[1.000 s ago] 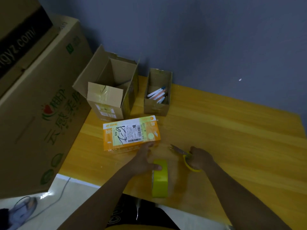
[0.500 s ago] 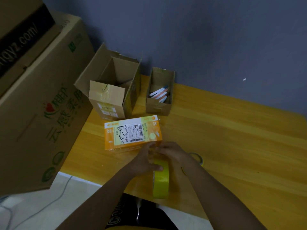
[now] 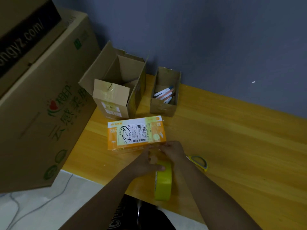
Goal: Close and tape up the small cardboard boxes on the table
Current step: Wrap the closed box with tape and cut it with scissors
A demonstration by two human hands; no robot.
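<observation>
The orange box [image 3: 136, 133] lies closed near the table's [image 3: 240, 143] left edge. We grip the yellow tape roll [image 3: 163, 181] with our left hand [image 3: 146, 165]; our right hand [image 3: 172, 151] pinches at the box's near edge. Open tabletop spreads rightward beyond the scissors [image 3: 199, 161].

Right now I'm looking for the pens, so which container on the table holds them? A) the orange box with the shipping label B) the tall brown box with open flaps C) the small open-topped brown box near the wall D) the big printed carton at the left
C: the pens lie inside the small open-topped brown box, which stands near the wall to the right of the tall open box.
</observation>
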